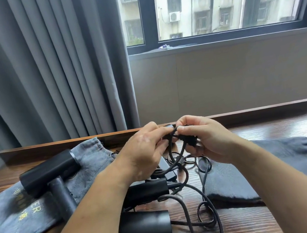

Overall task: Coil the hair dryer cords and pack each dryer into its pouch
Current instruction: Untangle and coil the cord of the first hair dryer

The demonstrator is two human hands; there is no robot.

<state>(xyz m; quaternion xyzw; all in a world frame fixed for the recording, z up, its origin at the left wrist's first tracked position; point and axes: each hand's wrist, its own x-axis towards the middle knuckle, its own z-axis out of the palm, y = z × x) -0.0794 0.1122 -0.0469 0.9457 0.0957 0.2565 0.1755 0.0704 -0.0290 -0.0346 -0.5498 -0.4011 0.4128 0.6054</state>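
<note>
Head view: looks down on a wooden table (281, 217) set against a wall, under a window (221, 0).
Left hand (144, 153): raised over the middle of the table, fingers curled round the cord (170, 149).
Right hand (207, 140): just at 3 o'clock of the left hand, fingertips almost meeting it. Thumb and forefinger pinch the cord, and the lower fingers curl round a black part of it.
Cord: a loop hangs from both hands to the table. The rest lies in loose, tangled loops from 6 o'clock of the hands to the near edge.
Near dryer (145, 232): black, at 6 o'clock of the hands and partly under the left forearm. The bottom of the picture cuts it off.
Far dryer (48, 172): black, at 9 o'clock of the hands, lying on the grey pouch (15, 220) with its handle toward 6 o'clock.
Grey pouch: flat at 8 o'clock, its corner reaching the near left edge, its gold lettering partly covered.
Dark pouch (274, 168): flat at 4 o'clock of the hands, passing under the right forearm. Cord loops lie at its left edge.
Rail (246, 112): a raised wooden lip along the 12 o'clock edge, just behind the hands.
Open room: wood shows at 2 o'clock between the dark pouch, the rail and the right edge, and in a strip at 5 o'clock in front of the dark pouch.
Curtain (44, 72): grey folds at 10 o'clock, behind the rail.
</note>
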